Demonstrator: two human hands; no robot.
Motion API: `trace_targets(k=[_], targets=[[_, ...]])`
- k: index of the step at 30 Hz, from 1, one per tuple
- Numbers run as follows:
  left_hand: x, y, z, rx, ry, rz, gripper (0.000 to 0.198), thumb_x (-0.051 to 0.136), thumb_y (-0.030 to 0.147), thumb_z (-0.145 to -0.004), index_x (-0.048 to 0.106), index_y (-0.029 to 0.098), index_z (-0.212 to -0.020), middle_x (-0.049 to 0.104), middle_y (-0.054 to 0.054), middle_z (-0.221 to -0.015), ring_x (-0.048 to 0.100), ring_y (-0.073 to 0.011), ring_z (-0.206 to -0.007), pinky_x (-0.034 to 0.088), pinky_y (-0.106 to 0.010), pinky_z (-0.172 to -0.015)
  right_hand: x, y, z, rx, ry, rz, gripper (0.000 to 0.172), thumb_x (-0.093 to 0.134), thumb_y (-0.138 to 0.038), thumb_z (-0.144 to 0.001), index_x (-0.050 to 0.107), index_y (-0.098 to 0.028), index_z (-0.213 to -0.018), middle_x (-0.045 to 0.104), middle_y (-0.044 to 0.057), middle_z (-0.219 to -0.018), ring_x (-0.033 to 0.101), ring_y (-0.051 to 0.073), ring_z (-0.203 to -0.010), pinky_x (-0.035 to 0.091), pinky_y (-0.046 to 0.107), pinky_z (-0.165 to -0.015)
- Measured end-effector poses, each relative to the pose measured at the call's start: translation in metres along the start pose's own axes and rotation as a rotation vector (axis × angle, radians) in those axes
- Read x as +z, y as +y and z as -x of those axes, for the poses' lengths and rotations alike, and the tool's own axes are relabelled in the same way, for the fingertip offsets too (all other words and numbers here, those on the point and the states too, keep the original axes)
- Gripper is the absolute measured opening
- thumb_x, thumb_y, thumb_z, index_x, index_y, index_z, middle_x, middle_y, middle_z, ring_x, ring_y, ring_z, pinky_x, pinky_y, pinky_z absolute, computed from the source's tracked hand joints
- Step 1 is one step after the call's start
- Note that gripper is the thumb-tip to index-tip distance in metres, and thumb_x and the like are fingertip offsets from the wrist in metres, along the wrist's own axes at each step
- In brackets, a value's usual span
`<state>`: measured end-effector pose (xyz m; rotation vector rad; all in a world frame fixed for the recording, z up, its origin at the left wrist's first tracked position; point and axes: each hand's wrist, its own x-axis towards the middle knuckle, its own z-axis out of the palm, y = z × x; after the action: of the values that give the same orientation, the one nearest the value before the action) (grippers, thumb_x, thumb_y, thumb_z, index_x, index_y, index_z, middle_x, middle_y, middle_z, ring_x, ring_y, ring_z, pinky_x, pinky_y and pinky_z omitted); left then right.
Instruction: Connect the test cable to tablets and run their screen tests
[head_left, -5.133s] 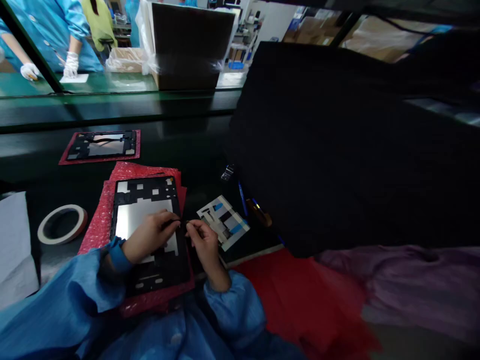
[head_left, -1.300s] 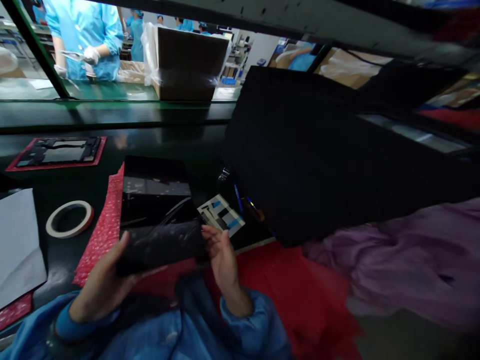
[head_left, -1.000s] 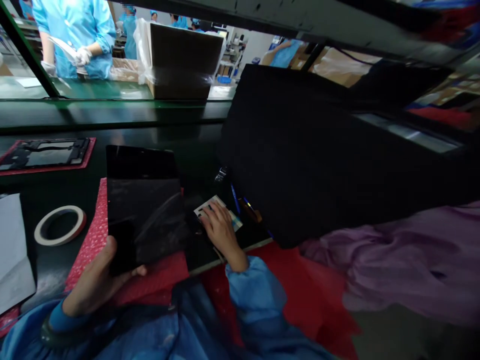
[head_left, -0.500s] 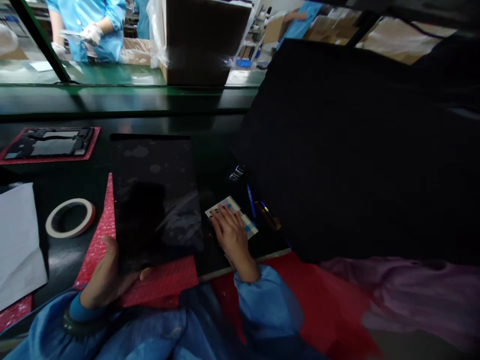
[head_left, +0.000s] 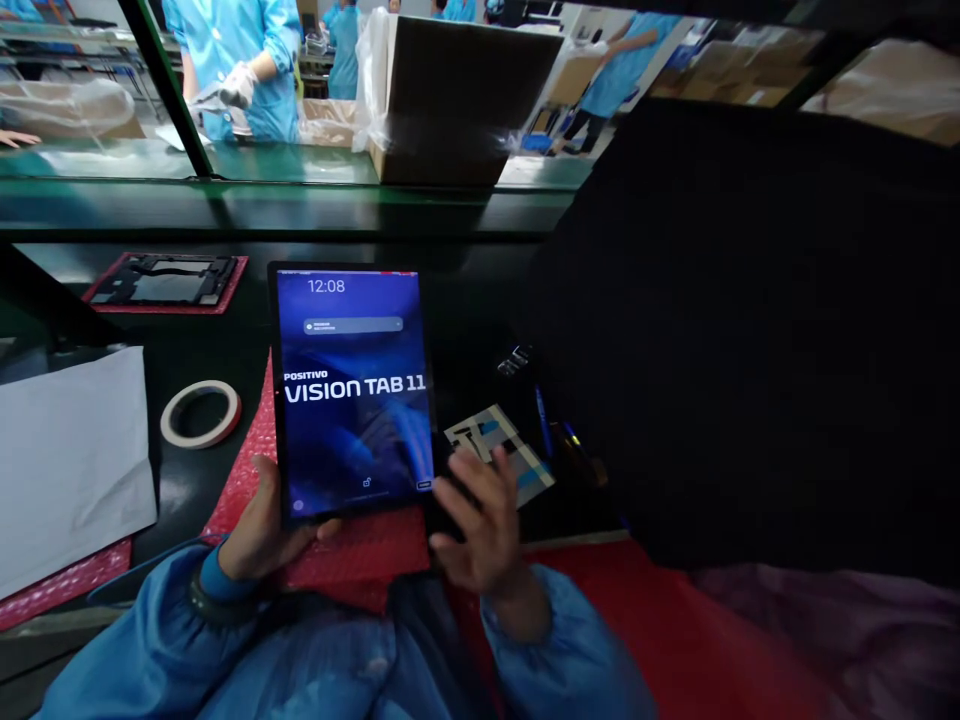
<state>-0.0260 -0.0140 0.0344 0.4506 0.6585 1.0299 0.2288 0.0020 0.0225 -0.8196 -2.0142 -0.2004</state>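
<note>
A tablet (head_left: 352, 390) stands tilted up above the red bubble wrap (head_left: 360, 550), its screen lit blue with "12:08" and "VISION TAB 11". My left hand (head_left: 262, 520) grips its lower left corner, thumb on the bezel. My right hand (head_left: 480, 525) hovers at the tablet's lower right edge with fingers spread, holding nothing. Just beyond that hand lies a small card of blue and black stickers (head_left: 502, 450).
A tape roll (head_left: 200, 413) and a white sheet (head_left: 71, 460) lie to the left. Another tablet frame (head_left: 169, 282) rests on red wrap farther back. A large black cloth (head_left: 750, 330) fills the right. A cardboard box (head_left: 457, 100) and a gloved co-worker (head_left: 240, 70) stand behind the green rail.
The tablet was flipped from its open back to screen side up, and its screen has lit. My right hand left the sticker card and came to the tablet's lower right edge.
</note>
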Motion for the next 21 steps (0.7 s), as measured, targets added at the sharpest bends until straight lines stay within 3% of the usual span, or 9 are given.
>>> trace_targets(k=[3, 5, 8, 10, 12, 15, 18, 21], targets=[[0.001, 0.000, -0.001, -0.007, -0.014, 0.010, 0.083, 0.044, 0.081, -0.074, 0.066, 0.017, -0.122, 0.072, -0.012, -0.087, 0.055, -0.0138, -0.056, 0.044, -0.025, -0.049, 0.004, -0.012, -0.017, -0.215, -0.182, -0.037, 0.038, 0.047, -0.047, -0.097, 0.065, -0.024, -0.121, 0.064, 0.007, -0.128, 0.050, 0.023, -0.133, 0.021, 0.050, -0.121], [0.003, 0.001, 0.000, 0.013, -0.005, -0.002, 0.083, 0.048, 0.079, -0.074, 0.061, 0.019, -0.128, 0.072, -0.012, -0.091, 0.056, -0.0140, -0.058, 0.044, -0.025, -0.049, 0.011, -0.004, -0.029, -0.253, -0.257, -0.019, 0.035, 0.047, -0.047, -0.097, 0.066, -0.027, -0.118, 0.064, 0.004, -0.131, 0.044, 0.022, -0.138, 0.016, 0.050, -0.122], [0.003, 0.001, 0.000, 0.044, -0.006, -0.054, 0.082, 0.051, 0.078, -0.073, 0.062, 0.018, -0.127, 0.072, -0.010, -0.086, 0.056, -0.0148, -0.060, 0.045, -0.025, -0.053, 0.018, 0.023, -0.054, -0.062, -0.227, 0.100, 0.040, 0.040, -0.046, -0.099, 0.060, -0.029, -0.129, 0.054, 0.006, -0.144, 0.032, 0.026, -0.145, 0.013, 0.058, -0.120], [0.002, 0.000, 0.000, 0.047, -0.037, -0.081, 0.080, 0.048, 0.079, -0.074, 0.067, 0.015, -0.119, 0.071, -0.009, -0.079, 0.055, -0.0137, -0.056, 0.044, -0.025, -0.052, 0.016, 0.035, -0.069, 0.139, -0.093, 0.175, 0.049, 0.028, -0.047, -0.101, 0.054, -0.025, -0.137, 0.043, 0.010, -0.152, 0.025, 0.031, -0.148, 0.015, 0.062, -0.118], [0.000, -0.002, 0.000, 0.049, -0.061, -0.092, 0.080, 0.040, 0.079, -0.079, 0.069, 0.012, -0.114, 0.071, -0.010, -0.080, 0.054, -0.0123, -0.054, 0.043, -0.025, -0.050, 0.010, 0.036, -0.074, 0.210, 0.046, 0.181, 0.055, 0.019, -0.047, -0.101, 0.050, -0.025, -0.141, 0.037, 0.010, -0.155, 0.025, 0.035, -0.148, 0.017, 0.064, -0.117], [0.001, -0.003, 0.001, 0.049, -0.060, -0.077, 0.082, 0.034, 0.078, -0.081, 0.064, 0.014, -0.122, 0.073, -0.010, -0.091, 0.054, -0.0117, -0.055, 0.041, -0.025, -0.050, 0.002, 0.017, -0.060, 0.007, 0.058, 0.112, 0.053, 0.021, -0.052, -0.100, 0.057, -0.033, -0.134, 0.049, 0.004, -0.146, 0.037, 0.030, -0.142, 0.018, 0.057, -0.120], [0.004, -0.001, 0.002, 0.031, -0.059, -0.031, 0.081, 0.040, 0.079, -0.078, 0.063, 0.017, -0.126, 0.074, -0.010, -0.095, 0.056, -0.0122, -0.053, 0.042, -0.025, -0.049, 0.003, -0.001, -0.034, -0.231, -0.120, 0.049, 0.045, 0.033, -0.059, -0.097, 0.067, -0.038, -0.117, 0.068, -0.001, -0.124, 0.050, 0.023, -0.133, 0.014, 0.049, -0.124], [0.005, 0.001, 0.002, 0.023, -0.025, -0.014, 0.078, 0.047, 0.077, -0.077, 0.066, 0.017, -0.122, 0.075, -0.011, -0.093, 0.057, -0.0123, -0.053, 0.043, -0.024, -0.049, 0.010, -0.005, -0.022, -0.202, -0.232, 0.050, 0.039, 0.040, -0.054, -0.097, 0.067, -0.034, -0.118, 0.068, 0.000, -0.125, 0.047, 0.023, -0.135, 0.015, 0.052, -0.123]])
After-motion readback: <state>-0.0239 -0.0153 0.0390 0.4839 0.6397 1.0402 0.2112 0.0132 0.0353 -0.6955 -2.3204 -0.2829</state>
